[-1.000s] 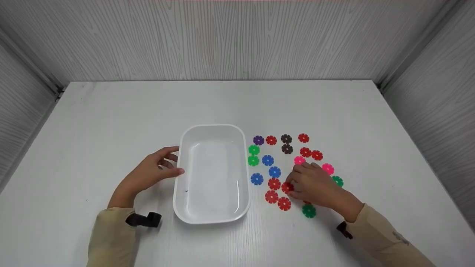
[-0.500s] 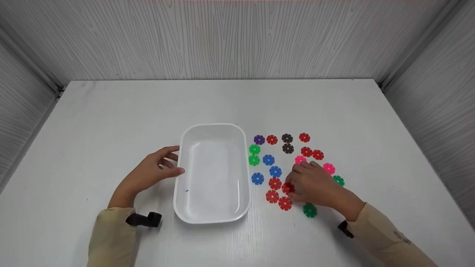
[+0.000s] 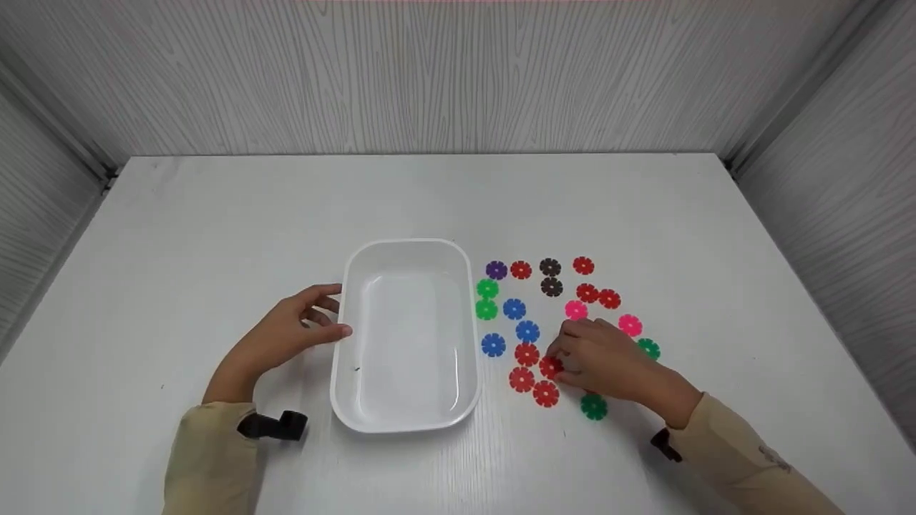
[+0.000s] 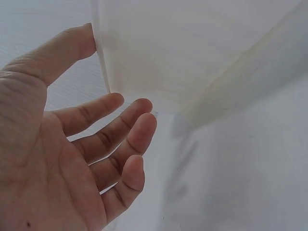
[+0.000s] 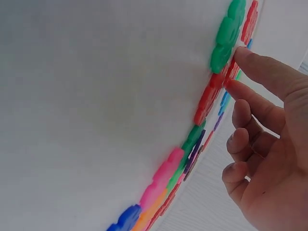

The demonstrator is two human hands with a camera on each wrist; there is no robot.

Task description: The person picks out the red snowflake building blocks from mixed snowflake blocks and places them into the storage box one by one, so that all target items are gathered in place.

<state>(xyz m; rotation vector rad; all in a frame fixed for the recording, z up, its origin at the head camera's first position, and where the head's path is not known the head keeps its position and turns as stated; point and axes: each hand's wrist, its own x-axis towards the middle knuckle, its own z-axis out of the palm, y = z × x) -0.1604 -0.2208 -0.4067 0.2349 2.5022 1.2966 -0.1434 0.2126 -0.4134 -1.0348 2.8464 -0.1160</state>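
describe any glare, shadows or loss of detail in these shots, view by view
Head view: a bright glint on the inner wall of the tray, soft shadows on the table near both forearms; left wrist view: rather dim, the tray's side pale and low in contrast, a blurry shadow beside the left hand; right wrist view: discs nearly edge-on, tabletop dull grey

The right grip point(image 3: 600, 359) partly hides a red disc point(image 3: 549, 369); the head view crops both sleeves point(image 3: 209, 458).
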